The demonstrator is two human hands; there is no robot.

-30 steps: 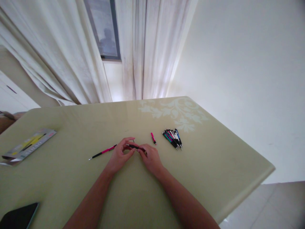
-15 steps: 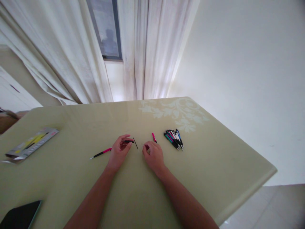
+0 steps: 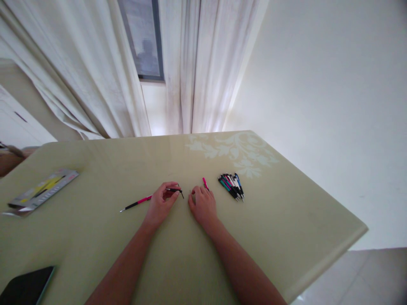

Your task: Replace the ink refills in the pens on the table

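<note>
My left hand [image 3: 160, 202] pinches a short black pen part [image 3: 173, 190] between thumb and fingers. A thin dark refill-like stick [image 3: 182, 194] lies by its fingertips, partly covered. Beside that hand, a pink and black pen [image 3: 136, 203] rests on the table, its far end hidden behind the hand. My right hand [image 3: 203, 205] is low on the tabletop with fingers curled together; whatever is at its fingertips is too small to make out. Just beyond its knuckles lies a pink pen barrel [image 3: 205, 182], its near end covered by the hand.
A bunch of several pens [image 3: 231, 186] in various colours lies right of my right hand. At the left is an opened pen box [image 3: 44, 190]. A dark flat device [image 3: 27, 286] sits at the near left of the pale green table [image 3: 104, 237]. Curtains hang behind.
My left hand has shifted slightly right with the black pen part, now overlapping the thin stick. My right hand has moved slightly left, its fingers lower and turned toward the table.
</note>
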